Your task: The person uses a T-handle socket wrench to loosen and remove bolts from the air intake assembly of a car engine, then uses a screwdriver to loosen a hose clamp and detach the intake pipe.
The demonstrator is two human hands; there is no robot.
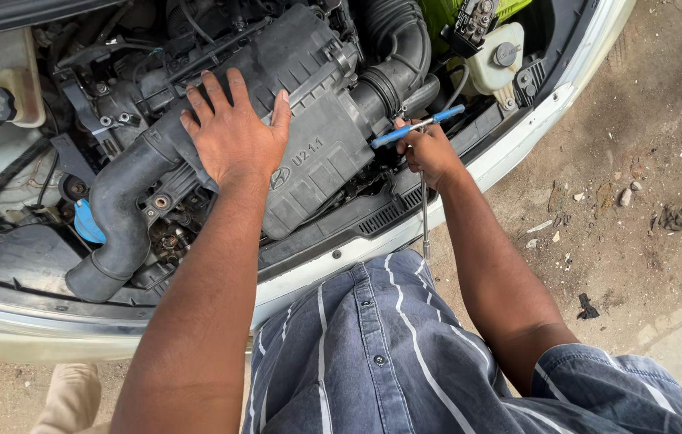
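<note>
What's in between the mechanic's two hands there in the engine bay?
In the head view, the right end of the grey engine cover and the black ribbed intake hose lie between the left hand and right hand.

Blue cap [88, 225], white reservoir [498, 60], dirt ground [646, 161]

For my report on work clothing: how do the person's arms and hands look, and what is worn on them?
Both hands, the left hand and the right hand, are bare: no gloves, rings or watch. Forearms are uncovered. A blue shirt with white stripes has short sleeves.
</note>
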